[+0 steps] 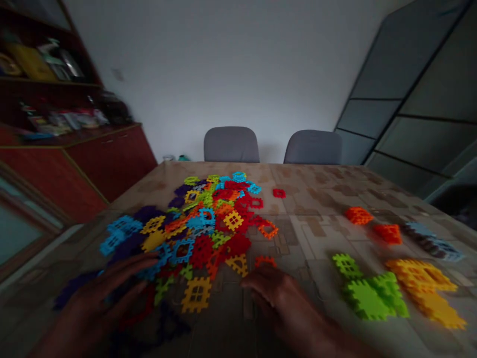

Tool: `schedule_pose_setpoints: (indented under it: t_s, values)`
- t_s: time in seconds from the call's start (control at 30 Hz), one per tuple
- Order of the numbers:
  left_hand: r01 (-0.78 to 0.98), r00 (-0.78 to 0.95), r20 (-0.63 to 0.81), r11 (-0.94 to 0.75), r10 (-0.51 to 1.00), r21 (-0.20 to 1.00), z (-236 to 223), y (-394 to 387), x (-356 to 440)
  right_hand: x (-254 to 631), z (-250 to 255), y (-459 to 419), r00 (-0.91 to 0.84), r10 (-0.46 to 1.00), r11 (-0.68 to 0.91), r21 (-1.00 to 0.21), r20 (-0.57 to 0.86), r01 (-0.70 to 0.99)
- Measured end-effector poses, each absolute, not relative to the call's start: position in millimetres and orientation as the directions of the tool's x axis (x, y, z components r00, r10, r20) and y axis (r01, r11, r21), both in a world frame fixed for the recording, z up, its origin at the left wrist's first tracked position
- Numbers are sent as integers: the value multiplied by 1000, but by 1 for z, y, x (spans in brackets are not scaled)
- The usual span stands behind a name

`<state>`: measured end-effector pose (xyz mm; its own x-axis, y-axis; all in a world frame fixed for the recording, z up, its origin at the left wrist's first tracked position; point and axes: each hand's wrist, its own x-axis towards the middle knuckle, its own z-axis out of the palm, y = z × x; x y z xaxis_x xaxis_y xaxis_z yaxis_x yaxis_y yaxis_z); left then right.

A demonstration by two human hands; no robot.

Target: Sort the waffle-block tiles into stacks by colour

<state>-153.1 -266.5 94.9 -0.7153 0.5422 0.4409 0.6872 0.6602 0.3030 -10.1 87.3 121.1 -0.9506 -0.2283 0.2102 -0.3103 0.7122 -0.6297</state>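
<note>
A loose pile of flat plastic waffle-block pieces (201,219) in red, blue, yellow, green, orange and purple covers the middle of the patterned table (320,199). My left hand (108,293) lies flat over the pile's near left edge, fingers stretched out on blue and purple pieces. My right hand (276,293) rests on the table just right of the pile, fingers spread and low, tips close to an orange piece (265,260). A yellow square piece (196,294) sits between my hands. Both hands are dark and slightly blurred.
Built shapes stand at the right: a green one (368,293), a yellow one (425,288), two orange ones (358,215) (388,232) and a blue-dark one (432,241). Two grey chairs (231,144) stand behind the table. A red-brown cabinet (108,159) lines the left wall.
</note>
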Motion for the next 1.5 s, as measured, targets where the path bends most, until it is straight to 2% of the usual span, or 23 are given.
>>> schedule_pose_setpoints:
  t_s: [0.07,0.13,0.27,0.33,0.43,0.5,0.57,0.67,0.77,0.87,0.93,1.03,1.2,1.27,1.4,1.5]
  values:
    - [733,-674,428,618,602,286,93,-262,-145,-13,115,80,-938,-273,694,-632,213,-345]
    - [801,-594,414,557,690,221,90,-251,-136,-16,111,71,-922,-324,689,-615,214,-385]
    - [872,-478,409,475,777,116,87,-231,-127,-24,107,52,-896,-384,740,-506,224,-444]
    - [866,-493,428,476,758,153,88,-227,-130,-29,103,41,-869,-409,752,-437,278,-494]
    - [796,-605,420,534,677,285,95,-226,-139,-35,94,24,-814,-470,743,-344,342,-574]
    - [767,-641,395,546,658,336,100,-223,-140,-38,90,16,-797,-513,739,-308,319,-599]
    - [804,-592,369,495,716,329,101,-216,-137,-39,91,15,-789,-542,736,-290,289,-611]
    - [870,-484,328,404,811,284,95,-204,-126,-36,102,28,-813,-513,718,-382,276,-582]
    - [898,-432,328,366,840,245,87,-195,-117,-34,117,54,-913,-326,760,-507,244,-407]
    - [911,-408,331,357,851,205,84,-186,-112,-36,122,73,-973,-126,875,-440,195,-202]
    - [921,-390,348,351,853,170,85,-179,-108,-39,118,78,-981,-75,915,-379,178,-138]
    - [932,-362,351,329,864,150,87,-168,-98,-41,108,75,-977,-102,916,-366,188,-166]
    - [941,-338,386,298,858,160,101,-178,-107,-41,104,73,-966,-144,873,-432,213,-226]
    - [908,-418,430,377,801,181,112,-195,-129,-41,106,75,-962,-155,848,-469,227,-247]
    - [734,-675,456,588,580,340,125,-237,-178,-39,108,73,-937,-240,808,-483,253,-337]
    - [690,-720,426,629,549,357,122,-254,-196,-36,104,65,-914,-325,788,-466,241,-403]
